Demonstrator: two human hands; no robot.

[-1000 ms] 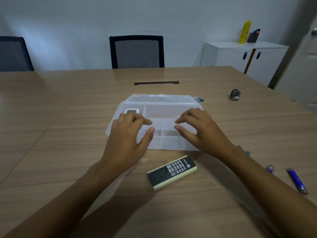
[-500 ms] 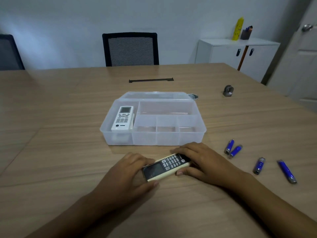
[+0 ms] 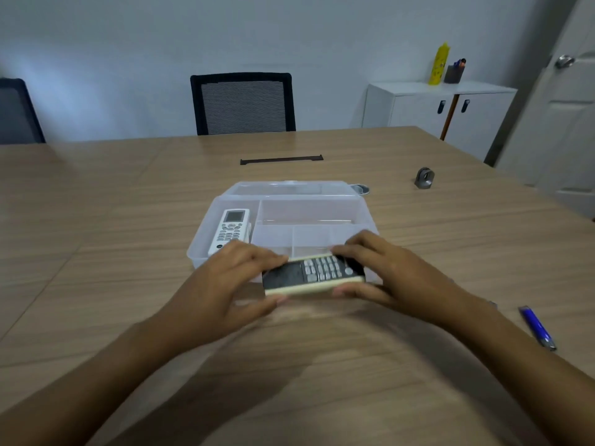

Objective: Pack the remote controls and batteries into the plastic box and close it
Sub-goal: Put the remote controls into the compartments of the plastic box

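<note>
A clear plastic box (image 3: pixel 363 210) with several compartments stands open on the wooden table, its lid lying flat behind it. A white remote (image 3: pixel 230 229) lies in the box's left compartment. I hold a black-and-cream remote (image 3: pixel 314 274) level, just above the table at the box's near wall. My left hand (image 3: pixel 222 284) grips its left end and my right hand (image 3: pixel 386 275) grips its right end. One blue battery (image 3: pixel 537 326) lies on the table at the right; my right arm hides the table beside it.
A small grey metal piece (image 3: pixel 424 178) sits at the far right of the table. A black strip (image 3: pixel 281 160) lies beyond the box. A black mesh chair (image 3: pixel 243 103) stands behind the table, a white cabinet (image 3: pixel 434 107) and a door to the right.
Both hands left the box, came back to the black-and-cream remote near the table's front, took hold of it and lifted it toward the box's near wall.
</note>
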